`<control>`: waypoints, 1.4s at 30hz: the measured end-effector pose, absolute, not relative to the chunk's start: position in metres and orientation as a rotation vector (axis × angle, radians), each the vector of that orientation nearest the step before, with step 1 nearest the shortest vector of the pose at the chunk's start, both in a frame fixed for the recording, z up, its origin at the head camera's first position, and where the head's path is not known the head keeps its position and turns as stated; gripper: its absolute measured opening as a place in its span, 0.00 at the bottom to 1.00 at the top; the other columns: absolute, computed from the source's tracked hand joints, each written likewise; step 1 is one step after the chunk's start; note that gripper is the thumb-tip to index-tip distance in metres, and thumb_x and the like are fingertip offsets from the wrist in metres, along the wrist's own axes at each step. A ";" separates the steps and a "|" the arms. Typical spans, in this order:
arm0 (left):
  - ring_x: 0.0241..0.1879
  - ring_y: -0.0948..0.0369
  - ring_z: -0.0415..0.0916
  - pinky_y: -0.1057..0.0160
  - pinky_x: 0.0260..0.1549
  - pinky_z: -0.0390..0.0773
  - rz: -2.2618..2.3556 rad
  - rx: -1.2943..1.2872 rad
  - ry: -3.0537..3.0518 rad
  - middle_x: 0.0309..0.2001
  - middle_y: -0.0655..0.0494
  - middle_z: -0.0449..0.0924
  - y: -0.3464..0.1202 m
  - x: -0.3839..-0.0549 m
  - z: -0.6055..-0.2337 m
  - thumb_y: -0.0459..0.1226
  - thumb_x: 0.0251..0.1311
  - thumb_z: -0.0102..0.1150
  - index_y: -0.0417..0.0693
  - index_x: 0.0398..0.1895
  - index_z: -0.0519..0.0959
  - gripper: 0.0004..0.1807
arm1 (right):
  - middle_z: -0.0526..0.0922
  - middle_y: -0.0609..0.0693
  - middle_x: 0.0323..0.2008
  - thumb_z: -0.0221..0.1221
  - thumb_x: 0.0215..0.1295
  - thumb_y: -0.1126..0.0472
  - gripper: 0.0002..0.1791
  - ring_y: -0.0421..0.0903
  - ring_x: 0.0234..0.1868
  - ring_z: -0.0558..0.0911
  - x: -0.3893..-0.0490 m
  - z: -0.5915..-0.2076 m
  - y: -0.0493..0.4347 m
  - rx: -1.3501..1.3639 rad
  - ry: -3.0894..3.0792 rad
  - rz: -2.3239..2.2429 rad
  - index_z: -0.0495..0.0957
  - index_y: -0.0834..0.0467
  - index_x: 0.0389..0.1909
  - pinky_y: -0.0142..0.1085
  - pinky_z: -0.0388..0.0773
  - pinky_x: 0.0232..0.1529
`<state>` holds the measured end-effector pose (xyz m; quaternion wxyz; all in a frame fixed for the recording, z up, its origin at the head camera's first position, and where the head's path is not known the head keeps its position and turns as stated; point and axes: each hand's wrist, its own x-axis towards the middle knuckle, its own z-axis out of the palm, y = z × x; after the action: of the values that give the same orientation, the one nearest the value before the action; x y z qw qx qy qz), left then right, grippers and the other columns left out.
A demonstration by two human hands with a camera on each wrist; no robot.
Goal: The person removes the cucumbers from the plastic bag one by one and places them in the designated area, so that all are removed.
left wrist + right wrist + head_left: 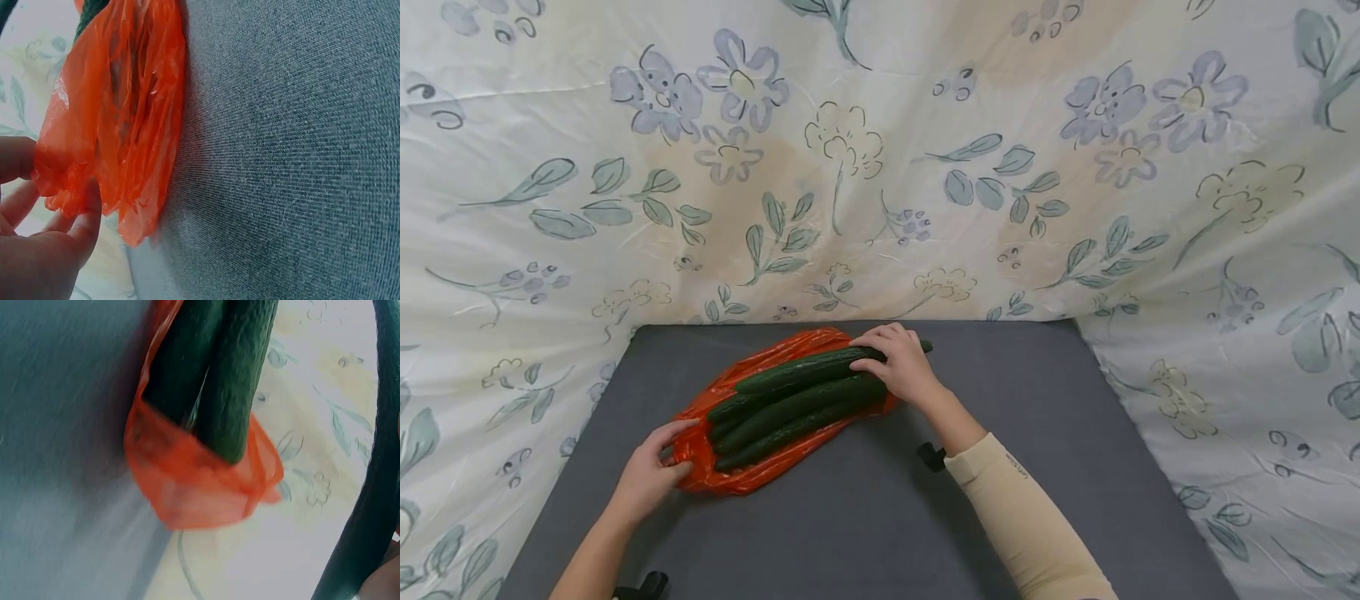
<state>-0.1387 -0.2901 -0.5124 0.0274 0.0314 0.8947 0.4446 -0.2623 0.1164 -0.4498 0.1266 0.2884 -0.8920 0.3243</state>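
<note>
Several long dark green cucumbers [820, 402] lie side by side on an orange-red plastic bag [700, 465], slanting up to the right. With thumb and fingers my right hand [904, 367] grips the uppermost cucumber [801, 371] near its right end. That cucumber [369, 487] stands apart from the others in the right wrist view, where two blunt cucumber ends [225, 437] poke into the bag's open mouth. At the bag's left end, my left hand [651, 468] pinches the crumpled plastic [72, 181] between thumb and fingers.
A dark grey cloth-covered table [820, 533] lies under everything. White flower-printed fabric [880, 183] hangs behind it and along both sides. A small black device [931, 457] sits at the right wrist, and another [647, 586] at the left wrist.
</note>
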 end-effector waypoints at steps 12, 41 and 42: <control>0.62 0.38 0.67 0.71 0.38 0.77 1.350 0.038 2.739 0.72 0.33 0.58 -0.288 -0.141 -0.509 0.24 0.58 0.58 0.40 0.70 0.69 0.33 | 0.82 0.46 0.53 0.67 0.62 0.53 0.19 0.49 0.55 0.73 -0.271 -0.448 0.159 0.749 -2.595 0.975 0.84 0.46 0.55 0.51 0.63 0.55; 0.63 0.39 0.64 0.66 0.35 0.76 1.327 -0.031 2.691 0.73 0.32 0.57 -0.284 -0.141 -0.508 0.24 0.56 0.57 0.40 0.69 0.70 0.33 | 0.80 0.55 0.57 0.67 0.63 0.56 0.22 0.59 0.63 0.70 -0.303 -0.468 0.268 0.500 -2.709 1.014 0.82 0.52 0.59 0.63 0.59 0.65; 0.63 0.39 0.64 0.65 0.35 0.76 1.328 -0.032 2.688 0.73 0.32 0.57 -0.284 -0.141 -0.508 0.24 0.56 0.57 0.40 0.69 0.70 0.33 | 0.80 0.55 0.57 0.66 0.64 0.56 0.22 0.59 0.63 0.70 -0.304 -0.469 0.272 0.498 -2.721 1.004 0.81 0.53 0.59 0.63 0.60 0.65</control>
<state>-0.1407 -0.2840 -0.5077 0.0716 -0.0108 0.8942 0.4417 -0.3043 0.2723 -0.4685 0.0993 0.1683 -0.9200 0.3396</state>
